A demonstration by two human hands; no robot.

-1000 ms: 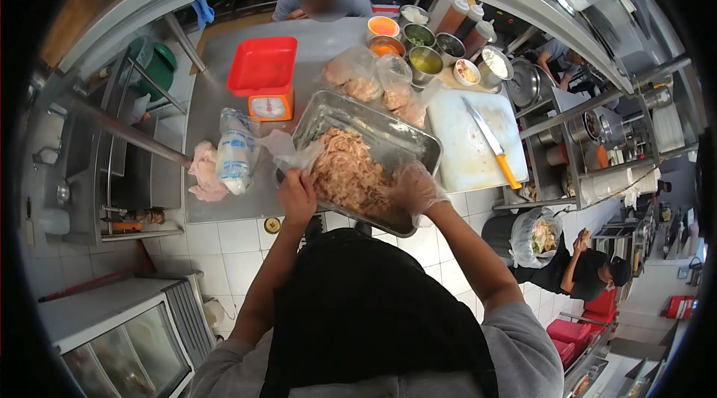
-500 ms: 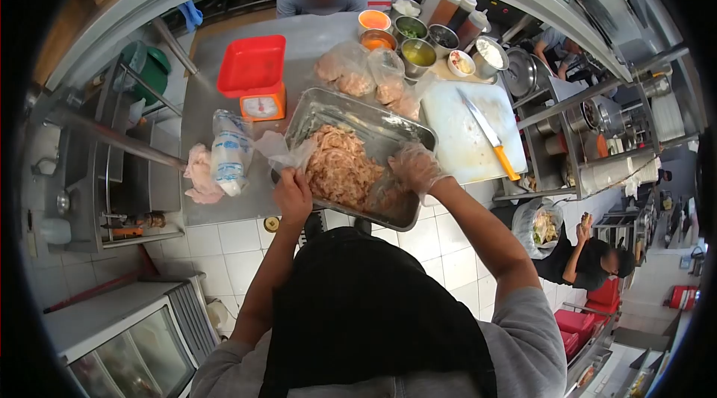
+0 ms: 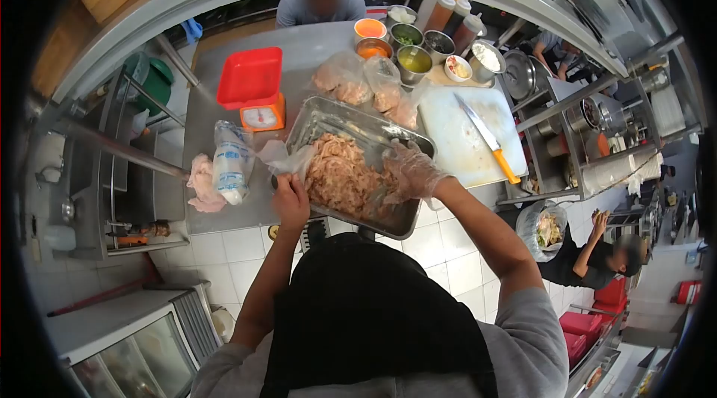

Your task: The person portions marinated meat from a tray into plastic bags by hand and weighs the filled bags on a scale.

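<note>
Meat [image 3: 337, 174] is lying in a metal tray [image 3: 370, 120] jutting over the worktop's [image 3: 243, 216] near edge.
The right hand [image 3: 414, 173] is spreading wide against the meat, the left hand [image 3: 290, 201] pinching plastic film [image 3: 294, 160]; pressing hard could tip the tray.

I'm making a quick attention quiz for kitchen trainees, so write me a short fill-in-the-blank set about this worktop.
1. The hand reaching into the metal pan is the ____ one.
2. The tray on top of the orange scale is coloured ____.
3. The knife lies on a cutting board whose colour is ____.
4. The plastic package with blue print lies to the ____ of the pan.

Missing words: right; red; white; left
</note>
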